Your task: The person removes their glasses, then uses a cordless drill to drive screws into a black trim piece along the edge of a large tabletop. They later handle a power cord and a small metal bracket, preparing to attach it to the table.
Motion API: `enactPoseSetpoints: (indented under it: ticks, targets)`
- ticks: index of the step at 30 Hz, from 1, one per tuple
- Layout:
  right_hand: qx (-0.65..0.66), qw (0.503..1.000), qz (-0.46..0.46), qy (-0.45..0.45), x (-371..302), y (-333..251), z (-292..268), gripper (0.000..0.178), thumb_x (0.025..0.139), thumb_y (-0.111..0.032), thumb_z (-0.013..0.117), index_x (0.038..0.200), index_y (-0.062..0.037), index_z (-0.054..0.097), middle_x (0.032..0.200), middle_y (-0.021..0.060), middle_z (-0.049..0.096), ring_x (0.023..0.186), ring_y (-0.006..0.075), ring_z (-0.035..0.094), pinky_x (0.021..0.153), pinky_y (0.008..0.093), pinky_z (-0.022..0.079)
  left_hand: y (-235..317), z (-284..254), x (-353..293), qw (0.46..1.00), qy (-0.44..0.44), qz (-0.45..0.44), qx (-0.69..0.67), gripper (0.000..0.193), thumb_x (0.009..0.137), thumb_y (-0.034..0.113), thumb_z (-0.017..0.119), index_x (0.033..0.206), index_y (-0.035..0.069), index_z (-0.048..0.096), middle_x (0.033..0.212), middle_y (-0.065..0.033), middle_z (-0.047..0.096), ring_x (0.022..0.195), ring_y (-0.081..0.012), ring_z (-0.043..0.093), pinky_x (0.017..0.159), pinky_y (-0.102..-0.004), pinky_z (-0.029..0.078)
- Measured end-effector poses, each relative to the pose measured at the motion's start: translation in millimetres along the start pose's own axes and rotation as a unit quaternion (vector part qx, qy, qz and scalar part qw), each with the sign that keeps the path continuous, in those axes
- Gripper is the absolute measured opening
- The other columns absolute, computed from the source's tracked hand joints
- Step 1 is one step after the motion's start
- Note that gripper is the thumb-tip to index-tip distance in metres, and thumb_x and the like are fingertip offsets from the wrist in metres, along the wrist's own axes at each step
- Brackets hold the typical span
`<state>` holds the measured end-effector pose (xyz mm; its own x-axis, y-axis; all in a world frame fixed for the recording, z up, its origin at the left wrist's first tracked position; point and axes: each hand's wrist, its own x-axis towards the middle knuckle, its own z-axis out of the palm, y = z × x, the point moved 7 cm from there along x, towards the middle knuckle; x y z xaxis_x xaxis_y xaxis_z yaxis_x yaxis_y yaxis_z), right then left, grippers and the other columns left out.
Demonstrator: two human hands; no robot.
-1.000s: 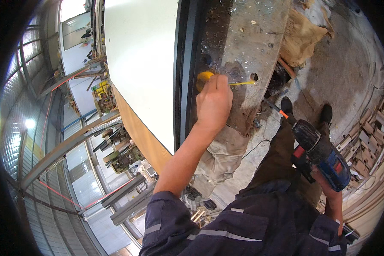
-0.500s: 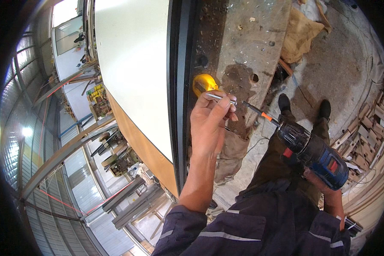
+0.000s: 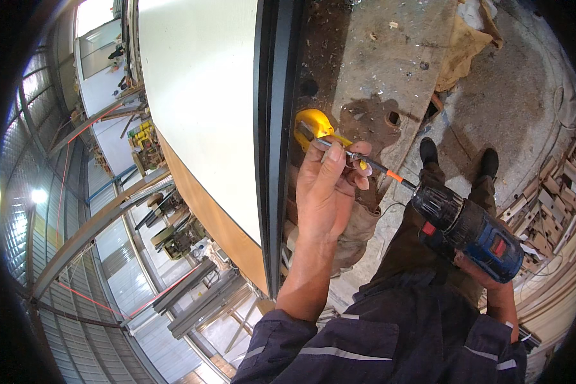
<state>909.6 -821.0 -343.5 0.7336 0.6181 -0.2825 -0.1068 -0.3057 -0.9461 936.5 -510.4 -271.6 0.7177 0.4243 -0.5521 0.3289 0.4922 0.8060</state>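
Between the thumb and fingers of my left hand (image 3: 326, 192) is a slim silver screw (image 3: 332, 146). Its near end meets the long driver bit (image 3: 376, 164), though my fingers partly cover the joint. The bit has an orange band and sits in the chuck of a dark blue cordless drill (image 3: 470, 233). My right hand (image 3: 477, 267) is wrapped round the drill's grip, mostly hidden beneath the body. Just beyond my left fingertips is a rounded yellow thing (image 3: 315, 121), its kind unclear, close to the black frame edge (image 3: 276, 153) of a large white panel (image 3: 201, 109).
Below the panel lies a stained board (image 3: 381, 57) with a hole in it. Wood offcuts (image 3: 547, 208) are piled at the right. Brown sacking (image 3: 464, 54) lies at the far right of the board. Machines (image 3: 173, 237) and metal lengths (image 3: 198, 297) stand at the left.
My left hand has shifted slightly right and nearer, bringing the screw to the bit's tip; a gap was there before. The drill has stayed almost in place.
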Motion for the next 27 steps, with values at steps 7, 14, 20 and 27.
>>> enactPoseSetpoints:
  ticks: [7,14,20,27]
  targets:
    - [0.15,0.982,0.113,-0.029,18.9,-4.1,4.6,0.069,0.066,-0.03,0.091,0.125,-0.0068,0.063,0.121,0.0085,0.067,0.11,0.0272,0.066,0.097,0.0393,0.052,-1.2,-0.4,1.5,1.0,0.011,-0.007,-0.006,0.024,0.103,0.023,0.06,0.118,0.006,0.052,0.104,-0.0171,0.07,0.076,-0.0181,0.066,0.066,-0.0292,0.054]
    - [-0.091,0.982,0.106,-0.131,38.0,-31.3,20.8,0.043,0.074,-0.019,0.083,0.113,-0.007,0.069,0.103,0.0096,0.071,0.092,0.023,0.071,0.083,0.0332,0.056,18.9,10.9,-11.6,0.992,0.046,0.063,0.098,0.026,0.105,0.023,0.056,0.117,0.0,0.054,0.099,-0.0193,0.071,0.077,-0.0213,0.068,0.071,-0.0321,0.056]
    - [0.189,0.982,-0.004,-0.022,56.6,-67.0,20.0,0.047,0.073,-0.011,0.082,0.117,-0.005,0.067,0.1,0.0114,0.072,0.088,0.0236,0.073,0.082,0.032,0.057,34.6,16.3,-7.6,0.989,0.033,0.094,0.106,0.027,0.107,0.024,0.048,0.112,-0.001,0.058,0.092,-0.0209,0.072,0.076,-0.0256,0.069,0.077,-0.036,0.055]
    - [0.226,0.973,-0.03,0.022,55.0,-49.5,25.1,0.043,0.073,-0.003,0.083,0.113,-0.0023,0.068,0.101,0.0082,0.071,0.092,0.0185,0.069,0.084,0.0295,0.055,30.8,8.5,0.8,0.991,0.035,0.104,0.072,0.028,0.108,0.024,0.044,0.11,-0.001,0.057,0.087,-0.0198,0.068,0.077,-0.0249,0.066,0.077,-0.0372,0.053]
